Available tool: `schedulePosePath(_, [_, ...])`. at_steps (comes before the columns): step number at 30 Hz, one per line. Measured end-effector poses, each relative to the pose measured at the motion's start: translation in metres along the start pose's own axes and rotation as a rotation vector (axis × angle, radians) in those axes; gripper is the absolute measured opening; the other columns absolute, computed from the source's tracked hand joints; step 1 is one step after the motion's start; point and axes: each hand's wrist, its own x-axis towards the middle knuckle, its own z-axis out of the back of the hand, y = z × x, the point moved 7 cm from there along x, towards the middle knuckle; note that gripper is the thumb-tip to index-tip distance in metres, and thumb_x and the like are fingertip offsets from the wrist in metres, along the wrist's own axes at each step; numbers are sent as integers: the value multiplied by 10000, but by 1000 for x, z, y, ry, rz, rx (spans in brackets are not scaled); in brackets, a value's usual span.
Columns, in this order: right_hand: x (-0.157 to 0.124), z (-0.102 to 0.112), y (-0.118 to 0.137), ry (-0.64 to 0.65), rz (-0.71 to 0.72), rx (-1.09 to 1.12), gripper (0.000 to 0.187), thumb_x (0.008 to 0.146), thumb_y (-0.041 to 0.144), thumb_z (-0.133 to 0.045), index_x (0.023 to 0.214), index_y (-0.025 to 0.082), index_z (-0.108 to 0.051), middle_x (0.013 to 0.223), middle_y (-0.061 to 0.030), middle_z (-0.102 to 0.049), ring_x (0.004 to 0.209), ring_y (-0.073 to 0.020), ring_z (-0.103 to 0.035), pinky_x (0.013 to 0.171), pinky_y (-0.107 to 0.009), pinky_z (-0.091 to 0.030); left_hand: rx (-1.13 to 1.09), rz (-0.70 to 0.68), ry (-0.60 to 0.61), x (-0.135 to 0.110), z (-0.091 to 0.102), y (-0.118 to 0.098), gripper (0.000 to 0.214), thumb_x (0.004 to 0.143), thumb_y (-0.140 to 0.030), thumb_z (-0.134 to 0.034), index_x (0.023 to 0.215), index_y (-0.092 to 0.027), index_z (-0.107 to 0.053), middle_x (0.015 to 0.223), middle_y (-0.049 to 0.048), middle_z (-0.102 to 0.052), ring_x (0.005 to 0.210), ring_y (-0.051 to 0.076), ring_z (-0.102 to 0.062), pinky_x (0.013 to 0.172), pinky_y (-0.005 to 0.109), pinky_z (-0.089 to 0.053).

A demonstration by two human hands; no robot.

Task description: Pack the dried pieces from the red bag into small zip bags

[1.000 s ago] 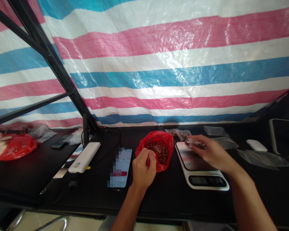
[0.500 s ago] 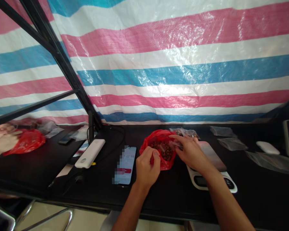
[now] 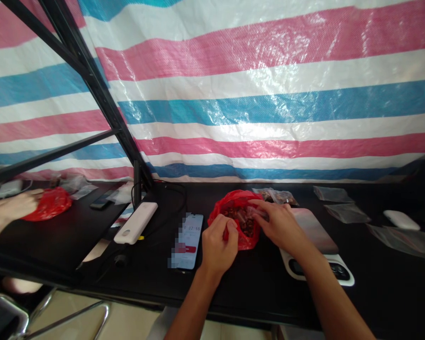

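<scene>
A red plastic bag (image 3: 247,243) stands with its mouth spread, holding small brown pieces (image 3: 247,227) whose kind I cannot make out. My left hand (image 3: 219,243) is closed on the bag's near left rim. Over the opening, my right hand (image 3: 279,224) has its fingers closed around a small clear plastic bag (image 3: 259,212), which hangs partly inside the red one. The fingers cover much of the clear bag, so its contents are unclear. Beneath my right forearm lies a white kitchen scale (image 3: 313,231) with a metal plate.
Filled clear bags (image 3: 281,196) lie behind the red bag. Flat clear bags (image 3: 347,212) and a white rounded object (image 3: 401,219) are at right. A phone (image 3: 191,241) and a white power bank (image 3: 136,223) lie left. Beyond the black frame (image 3: 102,101), another person's hand (image 3: 16,205) touches another red bag (image 3: 53,204).
The view has shifted slightly, moving everything a little to the right. The clear bag sits slightly differently in the red bag's mouth; both hands keep nearly the same pose.
</scene>
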Motion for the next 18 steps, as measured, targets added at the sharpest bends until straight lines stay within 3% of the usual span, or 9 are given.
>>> schedulePosePath(5, [1,5,5,-53,17,30,455,968,183,-424,1378,273,-600,1372,-81,-689,1188,-316,-677,1000,-516,-433,1,2,4,1,0,-1,273,973,-132,-433,755,-217,-573,717,8,-634,674,144,-630,670,262,-478])
schedulePosePath(10, [1,17,-3,-124,9,77,457,957,237,-465,1396,267,-588,1134,-71,-794,1079,-314,-732,991,-513,-468,2,10,3,0,0,1,284,982,-156,-432,744,-219,-574,707,10,-630,658,143,-627,651,261,-474])
schedulePosePath(14, [-5,38,-35,-124,-58,85,394,931,298,-516,1294,312,-668,953,-20,-823,943,-286,-772,930,-449,-528,-3,3,-10,0,3,3,297,994,-164,-425,750,-215,-587,710,16,-642,662,145,-633,657,260,-480])
schedulePosePath(18, [-19,50,-75,-50,-172,-26,382,872,316,-575,1222,352,-722,867,-1,-821,848,-315,-781,956,-516,-524,0,-2,-3,0,4,3,284,986,-154,-437,759,-214,-597,713,14,-646,665,145,-636,662,263,-480])
